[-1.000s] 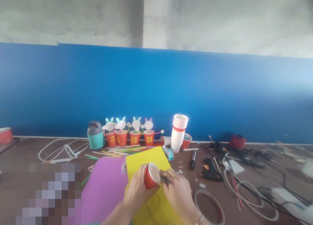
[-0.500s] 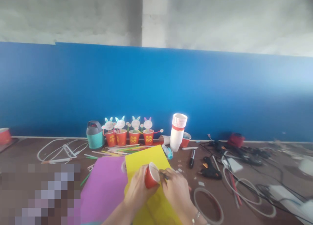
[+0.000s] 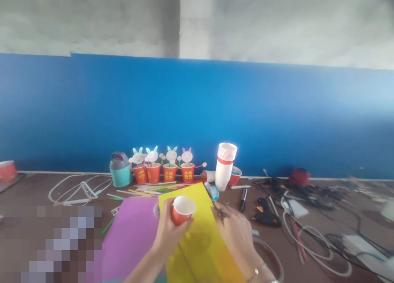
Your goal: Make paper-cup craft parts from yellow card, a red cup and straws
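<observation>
My left hand (image 3: 168, 233) is wrapped round a small red paper cup (image 3: 182, 209) with a white inside, held upright above a yellow paper sheet (image 3: 200, 242). My right hand (image 3: 237, 233) hovers to the right of the cup, apart from it, fingers closed on a thin dark tool (image 3: 219, 211) that sticks out toward the back. A purple sheet (image 3: 131, 238) lies left of the yellow one.
A row of red cups with paper bunny faces (image 3: 163, 168) stands at the blue wall, beside a teal container (image 3: 120, 170) and a stack of cups (image 3: 224, 166). A black glue gun (image 3: 266, 215), a marker (image 3: 243, 199), cables and white wire rings lie to the right.
My left hand has turned the cup upright and moved it left. My right hand has drawn away from the cup's rim to the right with the dark tool.
</observation>
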`<state>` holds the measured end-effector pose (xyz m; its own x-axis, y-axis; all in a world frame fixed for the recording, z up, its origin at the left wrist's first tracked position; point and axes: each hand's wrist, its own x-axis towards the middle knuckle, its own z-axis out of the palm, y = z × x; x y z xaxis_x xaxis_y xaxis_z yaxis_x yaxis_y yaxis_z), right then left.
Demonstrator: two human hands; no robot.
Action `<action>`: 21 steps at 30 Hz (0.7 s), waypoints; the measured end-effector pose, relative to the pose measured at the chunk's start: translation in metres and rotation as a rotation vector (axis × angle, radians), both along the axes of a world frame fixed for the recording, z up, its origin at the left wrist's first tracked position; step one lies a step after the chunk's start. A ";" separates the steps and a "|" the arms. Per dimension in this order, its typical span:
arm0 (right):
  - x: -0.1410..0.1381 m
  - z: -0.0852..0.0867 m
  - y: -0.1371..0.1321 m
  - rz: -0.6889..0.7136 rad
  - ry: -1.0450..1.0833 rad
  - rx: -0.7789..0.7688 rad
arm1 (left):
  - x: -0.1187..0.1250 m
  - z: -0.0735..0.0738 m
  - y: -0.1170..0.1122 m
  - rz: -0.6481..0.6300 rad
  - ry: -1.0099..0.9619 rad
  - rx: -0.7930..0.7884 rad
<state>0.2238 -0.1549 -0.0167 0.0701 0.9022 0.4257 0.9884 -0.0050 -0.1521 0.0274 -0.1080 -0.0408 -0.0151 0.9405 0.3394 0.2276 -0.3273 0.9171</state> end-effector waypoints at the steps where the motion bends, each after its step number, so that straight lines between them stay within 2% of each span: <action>1: 0.004 -0.001 0.001 -0.045 -0.024 -0.058 | 0.001 0.001 -0.002 -0.046 -0.076 -0.015; 4: 0.010 -0.001 0.001 -0.153 -0.127 -0.209 | 0.003 0.004 -0.005 -0.183 -0.393 -0.154; 6: 0.007 0.000 -0.001 -0.184 -0.152 -0.214 | 0.003 0.003 -0.004 -0.210 -0.645 -0.276; 8: -0.003 0.003 -0.004 -0.131 -0.070 -0.183 | 0.001 0.001 -0.001 -0.217 -0.850 -0.424; 10: -0.020 0.005 -0.008 0.042 0.109 -0.238 | -0.001 -0.001 0.003 -0.208 -0.988 -0.560; 12: -0.038 0.004 -0.014 0.262 0.258 -0.416 | -0.004 -0.002 0.005 -0.177 -1.061 -0.618; 13: -0.047 0.003 -0.018 0.315 0.265 -0.467 | -0.006 -0.002 0.006 -0.159 -1.089 -0.616; 15: -0.060 -0.001 -0.025 0.330 0.254 -0.541 | -0.008 -0.002 0.007 -0.172 -1.136 -0.625; 17: -0.067 -0.005 -0.029 0.292 0.248 -0.550 | -0.010 0.001 0.008 -0.246 -1.181 -0.655; 21: -0.061 -0.014 -0.024 0.266 0.344 -0.508 | -0.014 0.006 0.008 -0.353 -1.218 -0.656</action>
<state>0.1623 -0.1785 -0.0305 -0.1269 0.9898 -0.0639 0.8616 0.0781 -0.5016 0.0139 -0.1000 -0.0348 0.2878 0.9353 -0.2058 -0.8017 0.3529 0.4825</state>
